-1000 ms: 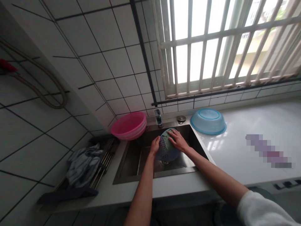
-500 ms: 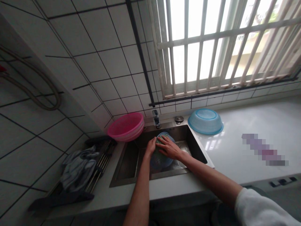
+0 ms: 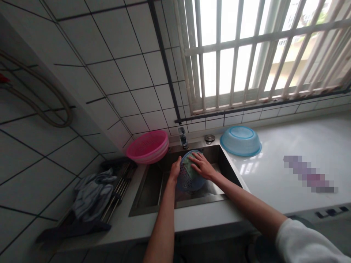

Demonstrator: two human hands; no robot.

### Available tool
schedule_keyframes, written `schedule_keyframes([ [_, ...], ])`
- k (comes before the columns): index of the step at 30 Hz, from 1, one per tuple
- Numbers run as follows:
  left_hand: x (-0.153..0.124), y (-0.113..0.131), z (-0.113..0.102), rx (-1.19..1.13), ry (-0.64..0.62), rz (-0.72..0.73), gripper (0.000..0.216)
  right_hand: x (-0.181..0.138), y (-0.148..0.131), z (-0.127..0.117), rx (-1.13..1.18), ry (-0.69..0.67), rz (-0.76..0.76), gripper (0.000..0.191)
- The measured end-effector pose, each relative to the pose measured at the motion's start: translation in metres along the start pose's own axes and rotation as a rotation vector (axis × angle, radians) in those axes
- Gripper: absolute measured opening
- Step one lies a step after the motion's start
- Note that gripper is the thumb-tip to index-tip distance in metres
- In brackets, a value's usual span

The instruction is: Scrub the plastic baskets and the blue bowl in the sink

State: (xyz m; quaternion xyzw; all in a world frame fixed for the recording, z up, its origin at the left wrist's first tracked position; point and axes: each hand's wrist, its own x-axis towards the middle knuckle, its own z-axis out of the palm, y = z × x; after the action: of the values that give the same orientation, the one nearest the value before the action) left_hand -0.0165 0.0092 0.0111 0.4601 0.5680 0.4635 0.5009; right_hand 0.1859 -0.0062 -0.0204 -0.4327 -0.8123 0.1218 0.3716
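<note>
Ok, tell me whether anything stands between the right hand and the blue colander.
Yes: a green cloth lies under the right hand, against the blue colander. Nothing visible separates the left hand from the colander.

Sink point(image 3: 200, 200), left edge: free passage inside it.
Back left corner: pink basket point(image 3: 148, 147) blocks.
Back edge: faucet point(image 3: 182, 138) stands.
Back right corner: blue basin point(image 3: 241, 142) obstructs.
Front right corner: right forearm point(image 3: 248, 200) crosses.
</note>
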Motion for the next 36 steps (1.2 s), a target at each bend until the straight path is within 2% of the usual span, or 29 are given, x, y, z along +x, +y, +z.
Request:
schedule_keyframes([
  [3, 0.000, -0.001, -0.002, -0.004, 0.012, 0.009, 0.082, -0.001, -0.030, 0.001, -0.138, -0.078, -0.229, 0.045],
  [6, 0.000, -0.002, -0.003, 0.016, 0.034, 0.023, 0.083, -0.001, -0.037, 0.000, -0.154, -0.101, -0.305, 0.046],
  [9, -0.002, -0.003, 0.001, -0.019, -0.007, -0.001, 0.083, 0.002, -0.016, -0.001, -0.071, -0.022, -0.186, 0.049],
  [13, -0.005, -0.004, 0.008, -0.040, -0.081, -0.029, 0.078, 0.003, 0.023, 0.002, 0.098, 0.119, 0.181, 0.048],
  [15, -0.005, -0.004, 0.009, -0.027, -0.085, -0.030, 0.076, 0.002, 0.031, 0.005, 0.130, 0.127, 0.258, 0.049],
  [16, -0.005, -0.005, 0.008, -0.021, -0.081, -0.027, 0.076, 0.002, 0.030, 0.006, 0.118, 0.121, 0.246, 0.049],
  [18, -0.003, -0.006, 0.006, -0.017, -0.068, -0.028, 0.079, 0.000, 0.020, 0.007, 0.048, 0.095, 0.144, 0.049],
  [23, 0.001, -0.006, -0.001, -0.009, 0.000, -0.036, 0.084, -0.003, -0.025, 0.004, -0.143, -0.042, -0.254, 0.048],
  [25, 0.001, -0.006, -0.001, -0.009, 0.014, -0.023, 0.084, -0.003, -0.031, 0.000, -0.165, -0.064, -0.313, 0.049],
  [28, 0.000, -0.006, 0.000, -0.030, -0.015, -0.043, 0.083, 0.000, -0.018, -0.007, -0.154, -0.048, -0.245, 0.046],
  [33, -0.002, -0.006, 0.003, 0.006, -0.020, -0.034, 0.078, 0.001, 0.016, -0.014, -0.146, 0.086, 0.046, 0.045],
  [36, -0.003, -0.005, 0.004, 0.044, -0.042, -0.017, 0.077, 0.000, 0.007, -0.009, -0.199, 0.082, 0.025, 0.042],
])
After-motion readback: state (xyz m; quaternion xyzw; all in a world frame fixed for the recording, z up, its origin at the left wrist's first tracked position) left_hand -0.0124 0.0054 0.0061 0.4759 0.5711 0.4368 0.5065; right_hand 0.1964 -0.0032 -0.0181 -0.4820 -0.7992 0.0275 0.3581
